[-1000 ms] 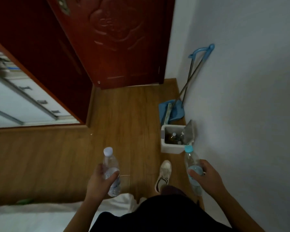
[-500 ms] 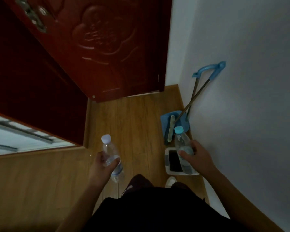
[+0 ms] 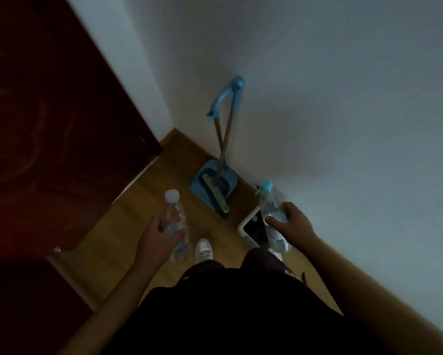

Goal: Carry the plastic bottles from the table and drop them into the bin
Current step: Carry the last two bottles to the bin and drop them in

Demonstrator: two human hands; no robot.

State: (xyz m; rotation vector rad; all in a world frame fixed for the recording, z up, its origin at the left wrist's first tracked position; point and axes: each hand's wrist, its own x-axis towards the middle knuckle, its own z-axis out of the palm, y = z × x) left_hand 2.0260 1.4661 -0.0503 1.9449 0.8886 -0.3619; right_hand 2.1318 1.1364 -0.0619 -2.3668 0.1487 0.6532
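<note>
**Two bottles in hand, at the bin by the wall**

Item 1. Left hand (image 3: pixel 159 234): fingers curled round the middle of a clear plastic bottle with a white cap (image 3: pixel 176 213), thumb across its front. The bottle is held roughly upright, cap uppermost, above the wooden floor (image 3: pixel 138 201) and well to the left of the bin.

Item 2. Right hand (image 3: pixel 293 224): fingers and thumb wrapped round the middle of a clear bottle with a blue cap (image 3: pixel 269 203), the thumb lying across the near side. The bottle tilts slightly, cap up, and its lower half hangs in front of the bin's dark opening. Whether it touches the rim cannot be told.

Item 3. White bin (image 3: pixel 246 219): on the floor against the pale wall (image 3: pixel 330 98), partly covered by the right hand and its bottle.

Item 4. Blue dustpan (image 3: pixel 215 179) and broom (image 3: pixel 219 198): just beyond the bin, with long handles leaning on the wall.

Item 5. Dark red door (image 3: pixel 49 124): on the left.

Item 6. A pale shoe (image 3: pixel 203 249) and dark clothing (image 3: pixel 228 303): at the bottom of the view.
</note>
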